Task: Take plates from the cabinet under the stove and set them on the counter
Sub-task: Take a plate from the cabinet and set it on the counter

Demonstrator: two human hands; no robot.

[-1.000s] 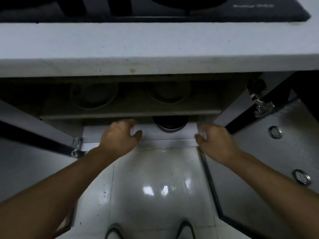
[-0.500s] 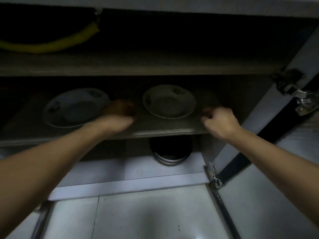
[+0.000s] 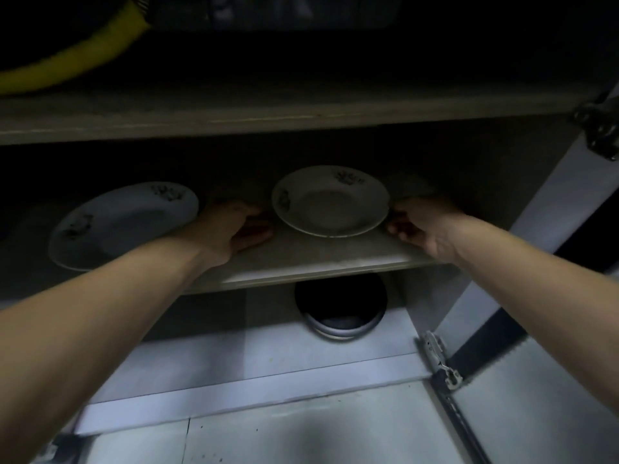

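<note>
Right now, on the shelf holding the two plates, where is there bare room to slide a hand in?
The middle shelf is bare along its front edge below the right plate, and in the gap between that and the left plate, where the left hand lies. The right hand fills the strip by the right plate's rim. Far left is too dark to judge.

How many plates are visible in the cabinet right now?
2, both on the middle shelf: one plate at left, partly behind the left arm, another plate between both hands. Dark corners may hide more.
</note>
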